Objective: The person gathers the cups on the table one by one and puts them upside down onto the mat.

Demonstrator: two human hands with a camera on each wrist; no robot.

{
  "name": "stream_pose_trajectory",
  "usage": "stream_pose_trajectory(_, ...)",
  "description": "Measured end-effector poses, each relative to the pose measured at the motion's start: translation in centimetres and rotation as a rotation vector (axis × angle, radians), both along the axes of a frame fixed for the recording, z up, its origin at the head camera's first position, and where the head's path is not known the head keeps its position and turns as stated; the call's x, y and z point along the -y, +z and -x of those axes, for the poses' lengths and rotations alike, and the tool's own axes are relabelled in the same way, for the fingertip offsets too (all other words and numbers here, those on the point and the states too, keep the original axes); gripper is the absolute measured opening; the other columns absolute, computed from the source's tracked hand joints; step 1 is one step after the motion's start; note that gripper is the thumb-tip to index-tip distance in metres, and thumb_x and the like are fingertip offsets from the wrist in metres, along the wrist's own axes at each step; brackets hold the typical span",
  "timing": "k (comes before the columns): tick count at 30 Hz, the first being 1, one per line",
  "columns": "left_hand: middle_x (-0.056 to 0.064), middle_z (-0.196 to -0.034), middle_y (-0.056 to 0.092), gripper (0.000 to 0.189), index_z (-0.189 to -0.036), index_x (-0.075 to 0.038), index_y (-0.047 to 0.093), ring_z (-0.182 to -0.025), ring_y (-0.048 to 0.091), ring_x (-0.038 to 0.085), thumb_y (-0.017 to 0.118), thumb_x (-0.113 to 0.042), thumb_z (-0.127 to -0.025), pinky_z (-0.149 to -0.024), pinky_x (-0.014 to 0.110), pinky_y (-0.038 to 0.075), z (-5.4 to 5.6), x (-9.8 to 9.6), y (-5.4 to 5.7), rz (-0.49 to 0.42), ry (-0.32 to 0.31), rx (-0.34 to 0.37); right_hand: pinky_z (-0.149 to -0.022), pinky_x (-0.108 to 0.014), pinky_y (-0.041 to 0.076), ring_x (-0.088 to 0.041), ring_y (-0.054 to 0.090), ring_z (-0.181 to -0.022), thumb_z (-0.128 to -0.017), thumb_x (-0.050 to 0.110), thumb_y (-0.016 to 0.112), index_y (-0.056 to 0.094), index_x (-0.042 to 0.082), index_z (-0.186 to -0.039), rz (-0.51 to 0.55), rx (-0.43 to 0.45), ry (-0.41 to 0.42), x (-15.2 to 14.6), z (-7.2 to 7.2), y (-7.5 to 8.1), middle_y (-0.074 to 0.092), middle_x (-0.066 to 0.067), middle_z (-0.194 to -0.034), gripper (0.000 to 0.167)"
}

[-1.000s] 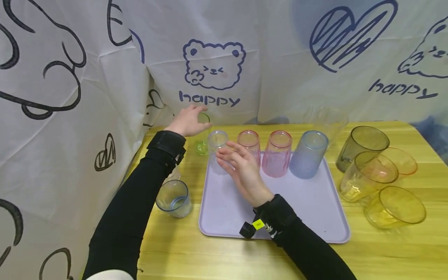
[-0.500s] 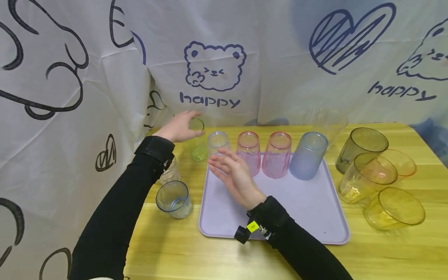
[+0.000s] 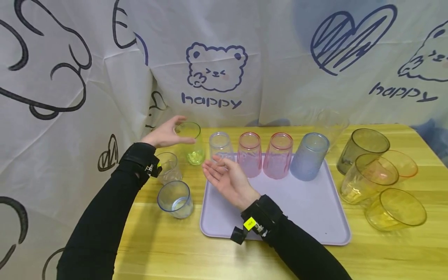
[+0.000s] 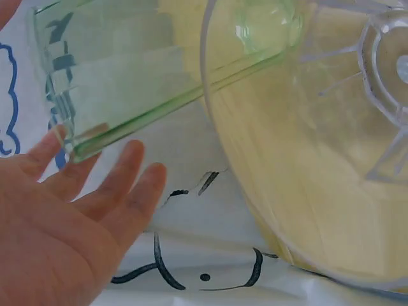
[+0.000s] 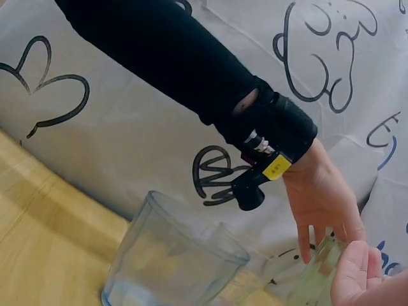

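Note:
My left hand holds a green glass by its upper part, thumb across the near side and fingers behind the rim. In the left wrist view the fingertips lie along that green glass, with two fingertips off its edge. Palm turned up, my right hand hovers over the left part of a lilac tray with nothing in it. Just beyond its fingertips stands an upside-down clear glass. Below my left wrist are a clear glass and a blue-rimmed glass.
Two pink glasses and a blue glass stand upside down along the tray's back. To the right sit a grey glass, an orange-rimmed glass and yellow glasses. A white printed cloth hangs behind the table.
My left hand has come left and nearer, the green glass moving with it from behind the tray's left end. My right hand has shifted slightly left and turned its palm up.

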State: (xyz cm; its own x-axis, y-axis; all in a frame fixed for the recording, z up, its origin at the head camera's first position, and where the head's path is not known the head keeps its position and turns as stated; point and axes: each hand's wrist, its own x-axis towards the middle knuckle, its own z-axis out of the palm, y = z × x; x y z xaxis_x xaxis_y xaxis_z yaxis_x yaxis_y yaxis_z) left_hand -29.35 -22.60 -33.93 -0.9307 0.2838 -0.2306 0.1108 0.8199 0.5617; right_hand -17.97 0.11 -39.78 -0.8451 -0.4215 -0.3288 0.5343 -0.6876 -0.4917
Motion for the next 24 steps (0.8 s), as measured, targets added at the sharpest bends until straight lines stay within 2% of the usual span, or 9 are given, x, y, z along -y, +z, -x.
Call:
stream_pose_trajectory(4,0.027,-0.160,0.031,0.103,-0.159,-0.005,0.018,-0.139,0.042,0.047,0.077,-0.045,-0.084,-0.117,0.061,0.036,0.3,-0.7,-0.4,0.047,0.007,0.024,-0.123,-0.036,0.034,-0.030,0.042,-0.139,-0.096,0.006,0.040,0.031,0.002,-0.151,0.005,0.028,-0.007,0.2,0.3,-0.5,0.042,-0.020,-0.143,0.056)
stream_pose_trajectory(8,0.029,-0.155,0.037,0.105,-0.156,-0.002,0.022,-0.139,0.042,0.047,0.080,-0.046,-0.080,-0.115,0.060,0.038,0.6,-1.9,-0.8,0.116,0.035,0.002,-0.122,-0.035,0.036,-0.029,0.043,-0.137,-0.096,0.007,0.041,0.032,0.002,-0.151,-0.010,0.044,-0.009,0.4,0.4,-1.0,0.044,-0.018,-0.139,0.056)
stream_pose_trajectory(12,0.027,-0.151,0.044,0.102,-0.153,0.000,0.029,-0.136,0.047,0.044,0.082,-0.044,-0.078,-0.114,0.057,0.041,0.9,-2.9,-0.9,0.163,0.067,-0.032,-0.123,-0.035,0.035,-0.029,0.043,-0.136,-0.097,0.007,0.040,0.030,0.001,-0.153,-0.021,0.042,-0.003,0.5,0.4,-1.1,0.041,-0.020,-0.145,0.057)
stream_pose_trajectory(18,0.024,-0.147,0.050,0.092,-0.147,0.001,0.038,-0.134,0.049,0.042,0.082,-0.041,-0.078,-0.114,0.054,0.043,0.7,-3.4,-0.9,0.187,0.111,-0.061,-0.124,-0.036,0.033,-0.030,0.040,-0.140,-0.097,0.007,0.039,0.028,0.001,-0.155,-0.027,0.033,0.007,0.5,0.2,-1.2,0.033,-0.024,-0.156,0.059)
stream_pose_trajectory(21,0.024,-0.145,0.051,0.090,-0.146,0.000,0.039,-0.133,0.050,0.043,0.081,-0.041,-0.078,-0.112,0.055,0.044,0.5,-3.5,-0.8,0.188,0.127,-0.059,-0.124,-0.037,0.034,-0.031,0.041,-0.139,-0.096,0.007,0.039,0.029,0.001,-0.154,-0.046,0.017,0.005,0.4,0.0,-1.2,0.037,-0.024,-0.152,0.059)
stream_pose_trajectory(24,0.024,-0.144,0.052,0.090,-0.146,-0.001,0.040,-0.132,0.050,0.042,0.081,-0.042,-0.078,-0.111,0.056,0.044,0.3,-3.3,-0.6,0.183,0.130,-0.059,-0.123,-0.037,0.035,-0.031,0.044,-0.136,-0.096,0.006,0.040,0.031,0.001,-0.153,-0.072,-0.003,-0.004,0.3,0.0,-1.1,0.044,-0.020,-0.141,0.058)
